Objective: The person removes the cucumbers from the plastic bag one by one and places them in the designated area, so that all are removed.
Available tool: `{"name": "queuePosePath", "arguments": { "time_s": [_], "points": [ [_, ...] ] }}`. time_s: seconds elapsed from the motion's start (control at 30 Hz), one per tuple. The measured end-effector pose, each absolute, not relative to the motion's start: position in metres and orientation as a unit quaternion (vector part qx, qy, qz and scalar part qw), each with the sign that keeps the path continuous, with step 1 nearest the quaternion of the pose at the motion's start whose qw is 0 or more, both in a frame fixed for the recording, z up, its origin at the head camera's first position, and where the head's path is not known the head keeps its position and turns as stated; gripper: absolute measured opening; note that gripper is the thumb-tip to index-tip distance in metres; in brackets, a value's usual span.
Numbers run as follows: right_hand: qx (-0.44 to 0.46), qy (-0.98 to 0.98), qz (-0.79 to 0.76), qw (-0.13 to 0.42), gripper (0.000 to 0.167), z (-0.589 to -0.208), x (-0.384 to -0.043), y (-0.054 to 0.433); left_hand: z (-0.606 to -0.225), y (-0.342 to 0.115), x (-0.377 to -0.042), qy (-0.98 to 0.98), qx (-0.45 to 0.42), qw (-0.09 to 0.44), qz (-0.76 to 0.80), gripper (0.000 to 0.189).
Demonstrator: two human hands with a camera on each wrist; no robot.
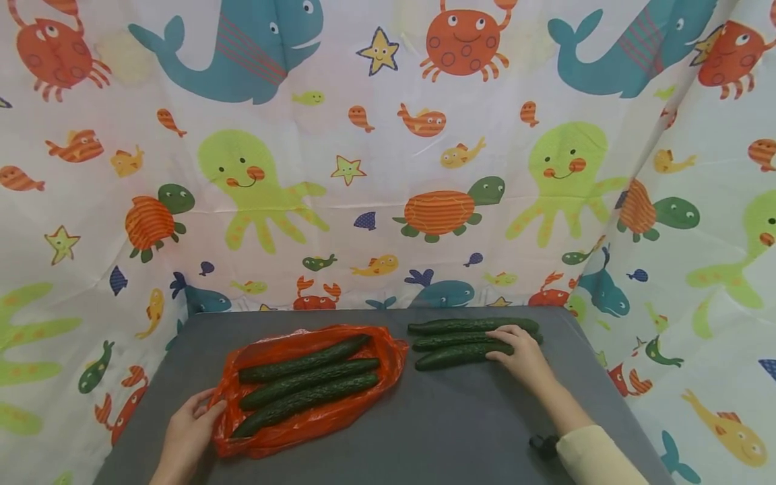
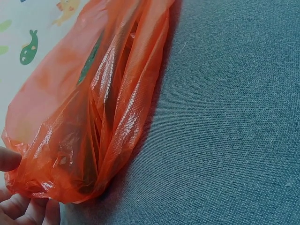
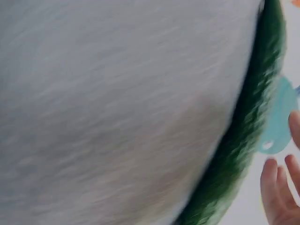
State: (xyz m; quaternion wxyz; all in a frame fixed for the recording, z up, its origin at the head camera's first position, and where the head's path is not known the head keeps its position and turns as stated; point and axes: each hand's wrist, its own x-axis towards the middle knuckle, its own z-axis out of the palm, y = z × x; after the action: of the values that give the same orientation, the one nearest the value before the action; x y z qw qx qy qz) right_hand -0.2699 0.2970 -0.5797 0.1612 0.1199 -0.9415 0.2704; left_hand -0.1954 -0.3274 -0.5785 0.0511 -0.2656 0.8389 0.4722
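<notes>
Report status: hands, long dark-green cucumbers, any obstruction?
Left hand grips orange-red plastic bag by its left end; three cucumbers inside. Right hand over three loose cucumbers, contact unclear. No obstruction seen between.

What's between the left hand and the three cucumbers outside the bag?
The orange bag, with three more cucumbers in it, then a thin bare strip of grey table before the loose cucumbers. The head view shows that.

White fabric (image 1: 388, 151) hangs on three sides, creased in places and printed with teal whales (image 1: 227, 57), red crabs (image 1: 463, 42), lime octopuses (image 1: 248, 165) and orange-shelled turtles (image 1: 439, 212). Its back panel meets the far edge of a grey, finely ribbed surface (image 1: 455, 431). The light is soft and fairly even.
</notes>
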Motion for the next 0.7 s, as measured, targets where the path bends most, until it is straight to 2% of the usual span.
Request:
{"name": "queuePosePath", "arguments": {
  "time_s": [0.13, 0.27, 0.7],
  "points": [
    [0.178, -0.92, 0.298, 0.179, 0.045, -0.563, -0.27, 0.271, -0.578, -0.325, -0.192, 0.837, -0.269, 0.045, 0.475, 0.075],
    [0.189, -0.903, 0.344, 0.176, 0.045, -0.55, -0.266, 0.248, -0.578, -0.322, -0.19, 0.841, -0.263, 0.043, 0.471, 0.076],
    [0.226, -0.882, 0.398, 0.113, 0.05, -0.531, -0.257, 0.165, -0.578, -0.32, -0.18, 0.837, -0.271, 0.04, 0.474, 0.075]
  ]
}}
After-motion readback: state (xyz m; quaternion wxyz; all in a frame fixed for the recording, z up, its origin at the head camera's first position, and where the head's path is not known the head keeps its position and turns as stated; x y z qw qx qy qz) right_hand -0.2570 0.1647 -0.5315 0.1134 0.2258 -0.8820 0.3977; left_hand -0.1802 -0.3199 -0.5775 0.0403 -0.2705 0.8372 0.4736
